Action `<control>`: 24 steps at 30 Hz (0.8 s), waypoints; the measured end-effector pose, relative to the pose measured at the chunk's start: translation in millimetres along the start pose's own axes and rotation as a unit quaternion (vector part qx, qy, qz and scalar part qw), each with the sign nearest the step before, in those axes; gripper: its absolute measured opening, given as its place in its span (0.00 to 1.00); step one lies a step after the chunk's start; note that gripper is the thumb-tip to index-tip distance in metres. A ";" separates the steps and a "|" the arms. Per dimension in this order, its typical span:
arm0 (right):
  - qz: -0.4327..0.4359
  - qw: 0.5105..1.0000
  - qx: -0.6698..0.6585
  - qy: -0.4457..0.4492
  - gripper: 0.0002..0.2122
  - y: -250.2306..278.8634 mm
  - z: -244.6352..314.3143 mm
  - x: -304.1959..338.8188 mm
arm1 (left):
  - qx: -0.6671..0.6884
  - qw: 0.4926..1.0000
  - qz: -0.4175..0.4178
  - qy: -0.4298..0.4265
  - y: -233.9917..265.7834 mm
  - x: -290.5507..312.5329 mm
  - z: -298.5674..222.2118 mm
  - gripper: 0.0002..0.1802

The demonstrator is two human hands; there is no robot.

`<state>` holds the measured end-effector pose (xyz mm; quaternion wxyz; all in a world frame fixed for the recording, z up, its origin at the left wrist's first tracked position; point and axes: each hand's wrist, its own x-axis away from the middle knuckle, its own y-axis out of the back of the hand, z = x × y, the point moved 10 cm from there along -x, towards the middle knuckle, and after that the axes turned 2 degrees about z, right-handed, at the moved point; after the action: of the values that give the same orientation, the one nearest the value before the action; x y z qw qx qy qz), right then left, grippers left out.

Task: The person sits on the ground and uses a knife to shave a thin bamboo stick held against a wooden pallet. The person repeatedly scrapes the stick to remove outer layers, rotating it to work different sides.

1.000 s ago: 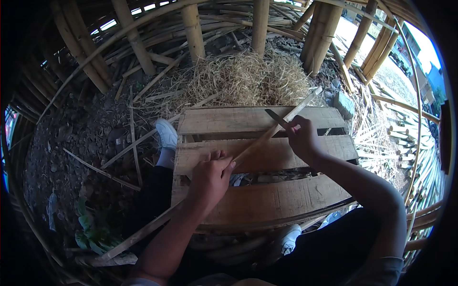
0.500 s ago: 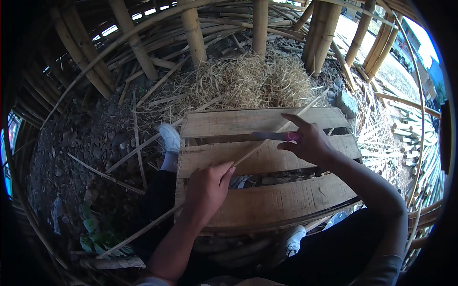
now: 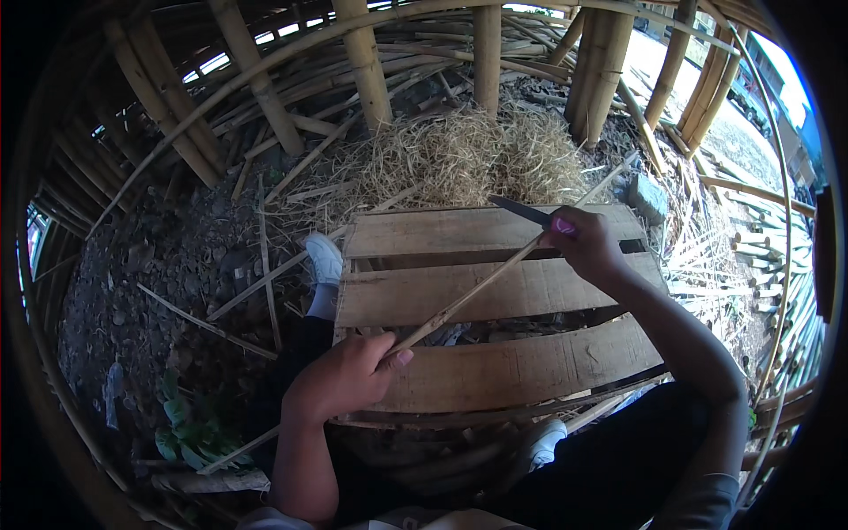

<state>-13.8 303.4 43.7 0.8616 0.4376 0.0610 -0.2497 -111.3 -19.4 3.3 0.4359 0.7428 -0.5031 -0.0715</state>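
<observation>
Across the slatted tabletop (image 3: 530, 368), bamboo strip (image 3: 478, 293) runs near-left to far-right, left hand (image 3: 352, 374) pinching its near part, right hand (image 3: 585, 242) gripping the knife (image 3: 523, 212) just beside its far half.

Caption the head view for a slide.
Left hand grips a long pale strip over a slatted wooden table while the right hand holds a knife.

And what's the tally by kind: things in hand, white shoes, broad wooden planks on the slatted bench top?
Long thin tan bamboo strip: 1
Dark-bladed knife with pink-marked handle: 1
White shoes: 2
Broad tan wooden planks: 3
Total: 7
</observation>
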 end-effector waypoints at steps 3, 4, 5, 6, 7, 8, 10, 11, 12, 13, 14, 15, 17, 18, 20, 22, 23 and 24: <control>0.010 0.999 0.025 -0.028 0.09 -9.0 -7.2 -2.7 | -0.024 0.999 -0.042 -0.003 -6.7 4.9 -0.1 0.20; 0.001 0.998 0.038 -0.042 0.09 -9.8 -8.0 -4.8 | -0.043 0.997 -0.059 -0.002 -7.4 6.7 -3.3 0.20; -0.008 0.997 0.051 -0.057 0.10 -11.0 -10.2 -6.5 | -0.058 0.996 -0.069 0.022 -7.6 10.2 -5.0 0.19; -0.020 0.997 0.062 -0.031 0.12 -10.7 -15.7 -7.7 | -0.069 0.994 -0.078 0.041 -8.0 11.7 -11.8 0.18; -0.030 0.997 0.074 -0.005 0.14 -10.7 -23.5 -8.3 | -0.078 0.991 -0.086 0.059 -8.8 12.9 -15.3 0.17; -0.040 0.995 0.087 0.021 0.17 -7.5 -30.7 -7.5 | -0.075 0.991 -0.097 0.047 -9.6 13.1 -19.7 0.17; 0.067 0.979 0.047 -0.185 0.22 -21.4 -52.6 -9.5 | -0.068 0.990 -0.118 0.042 -14.3 19.6 -17.3 0.18; 0.118 0.950 0.030 -0.287 0.24 -29.5 -61.1 -1.0 | -0.064 0.989 -0.118 0.056 -15.0 24.6 -16.4 0.18; 0.128 0.942 0.042 -0.308 0.26 -31.2 -61.4 3.4 | -0.063 0.989 -0.117 0.068 -12.5 29.6 -18.5 0.18; 0.138 0.932 0.053 -0.330 0.28 -32.9 -62.6 10.0 | -0.061 0.988 -0.114 0.078 -12.6 32.8 -18.2 0.18; 0.146 0.922 0.065 -0.352 0.29 -34.6 -62.8 18.2 | -0.059 0.989 -0.114 0.078 -16.3 32.9 -16.4 0.19; 0.169 0.922 0.048 -0.345 0.31 -43.8 -47.0 26.3 | -0.060 0.988 -0.116 0.077 -17.5 33.8 -13.9 0.19; 0.190 0.925 0.056 -0.323 0.31 -53.6 -30.4 29.7 | -0.061 0.988 -0.121 0.076 -17.8 34.6 -9.4 0.19; 0.222 0.925 0.046 -0.304 0.31 -66.3 -13.1 14.9 | -0.073 0.981 -0.145 0.103 -2.6 61.9 -7.3 0.19; 0.242 0.903 0.078 -0.346 0.30 -46.9 -48.0 13.0 | -0.067 0.986 -0.141 0.067 -12.3 43.2 -7.2 0.19; 0.245 0.898 0.069 -0.358 0.31 -52.6 -30.5 22.5 | -0.074 0.984 -0.152 0.054 -14.3 41.3 -6.9 0.19; 0.250 0.896 0.065 -0.361 0.31 -57.5 -23.3 24.4 | -0.080 0.984 -0.151 0.056 -11.4 42.3 -4.5 0.19; 0.257 0.881 0.056 -0.393 0.30 -57.2 -30.0 28.0 | -0.081 0.984 -0.150 0.052 -8.3 42.1 -5.4 0.19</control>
<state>-13.7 288.2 -25.0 0.8228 0.3517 -0.4113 -0.1738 -82.3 -49.4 14.6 0.5047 0.7747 -0.3553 -0.1374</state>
